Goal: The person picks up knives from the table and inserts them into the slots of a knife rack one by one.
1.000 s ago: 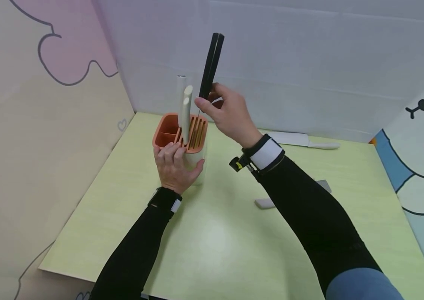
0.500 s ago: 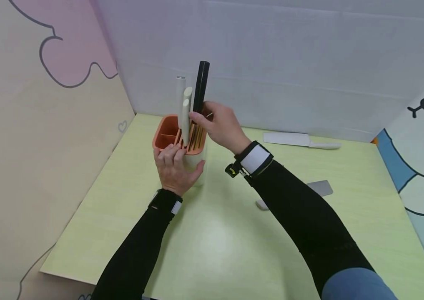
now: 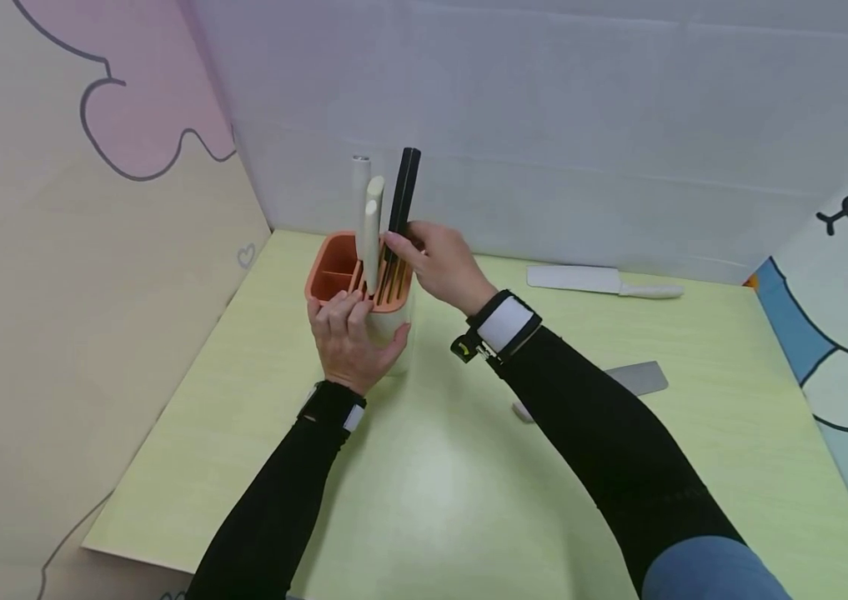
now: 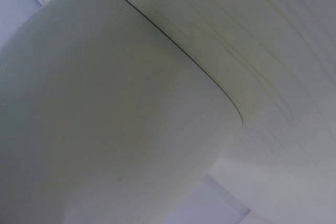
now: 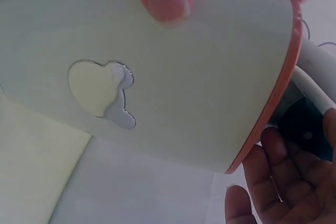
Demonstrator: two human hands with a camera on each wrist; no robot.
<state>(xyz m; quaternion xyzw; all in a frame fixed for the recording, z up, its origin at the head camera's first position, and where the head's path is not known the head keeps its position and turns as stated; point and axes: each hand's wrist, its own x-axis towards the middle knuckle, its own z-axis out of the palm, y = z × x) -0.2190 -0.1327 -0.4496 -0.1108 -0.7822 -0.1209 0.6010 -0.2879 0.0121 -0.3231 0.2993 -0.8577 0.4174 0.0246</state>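
Observation:
A pale knife holder point(image 3: 391, 323) with an orange slotted top stands at the table's back left. My left hand point(image 3: 352, 337) grips it from the front, fingertips over the rim and thumb along the side. My right hand point(image 3: 444, 265) pinches the lower handle of a black-handled knife point(image 3: 404, 190), which stands nearly upright in the slots; its blade is hidden. Several white handles point(image 3: 372, 242) rise beside it. In the right wrist view the holder's wall point(image 5: 184, 93) and the right fingers point(image 5: 283, 182) by the rim show. The holder's wall point(image 4: 115, 103) fills much of the left wrist view.
A white-handled cleaver point(image 3: 574, 277) lies along the table's back edge. Another wide-bladed knife point(image 3: 639, 378) lies nearer, partly covered by the right forearm. The table point(image 3: 424, 500) meets a pale wall point(image 3: 581, 125) behind the holder.
My right hand has lowered the black-handled knife down and slightly left, so its handle sits closer to the slots. My left hand has stayed on the holder.

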